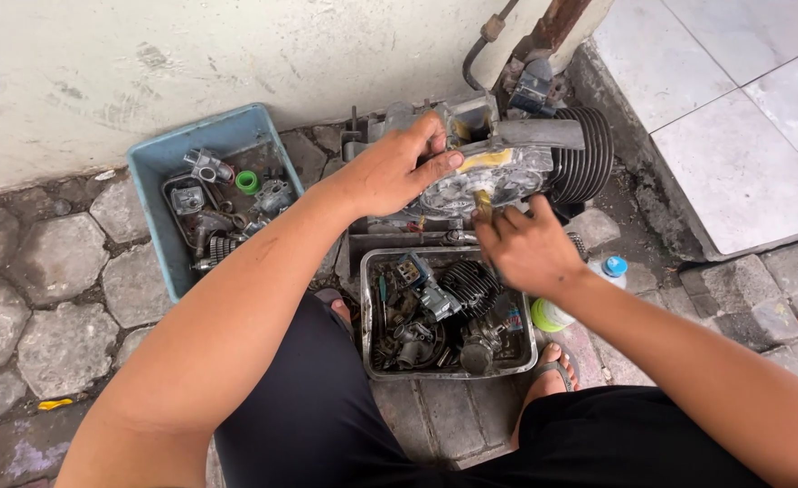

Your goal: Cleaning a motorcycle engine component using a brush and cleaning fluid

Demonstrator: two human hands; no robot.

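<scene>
Engine [507, 167] against wall, hands [390, 167] [525, 248] on it

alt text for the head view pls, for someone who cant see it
A person's left hand presses on a finned engine block while the right hand works a tool at it. Below sit a metal tray and a blue tub of parts.

— How's the light out here?
— Soft, even daylight, bright enough, no hard shadows; only a dim patch under the engine block [507, 172] and inside the metal tray [449, 312]
— Any glare?
— A pale sheen on the white tiles [733, 117]. Focus is sharp at the centre; the edges bow slightly, wide-angle style
</scene>
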